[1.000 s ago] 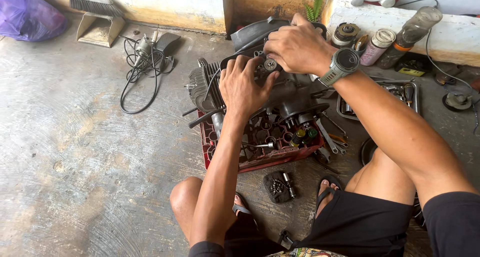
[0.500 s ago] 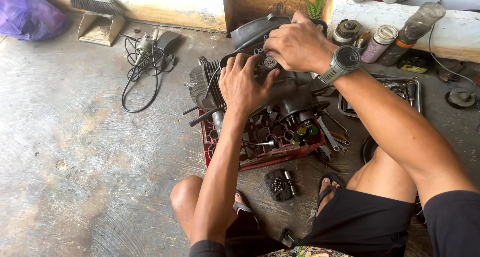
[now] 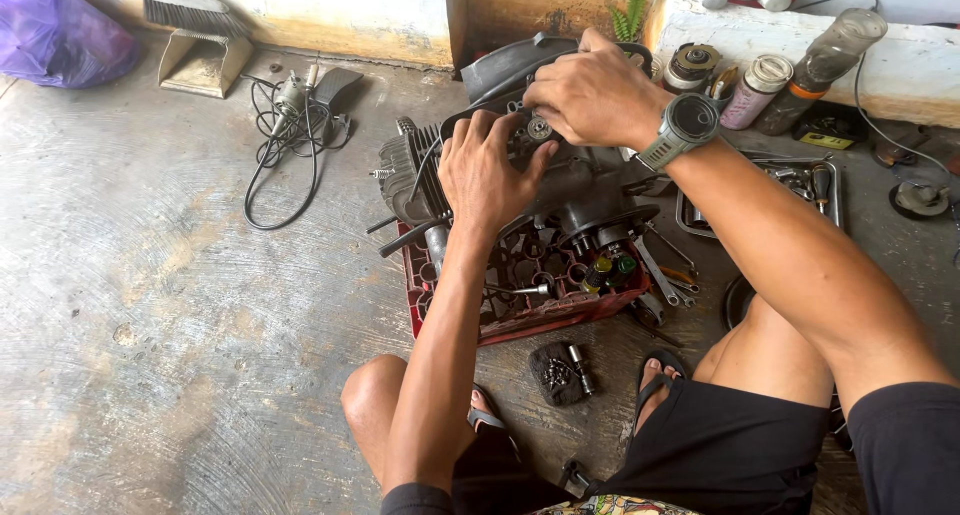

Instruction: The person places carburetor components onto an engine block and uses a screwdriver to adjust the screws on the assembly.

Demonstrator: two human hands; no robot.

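While you sit on the concrete floor (image 3: 150, 305) with knees spread, both of your hands meet over a small engine (image 3: 560, 190) just above the middle of the frame. Your left hand (image 3: 488, 170) lies spread and flat on the engine's dark casing, fingers splayed, gripping nothing that shows. Your right hand (image 3: 592, 97), a grey wristwatch (image 3: 684, 130) on its wrist, is curled over the top of the engine, its fingertips pinched at a small round metal part (image 3: 539, 129); whether it actually grips that part cannot be told. The engine rests on a red plastic crate (image 3: 520, 310) whose compartments hold sockets and other tools, with wrenches (image 3: 660, 270) lying just right of it. A metal tray (image 3: 800, 190) of tools sits at the right, behind your right forearm. Spray cans (image 3: 755, 90) and a plastic bottle (image 3: 822, 70) stand along the wall at upper right. A black cable (image 3: 290, 145) coils at upper left, near a dustpan (image 3: 205, 63) and a purple bag (image 3: 55, 35).
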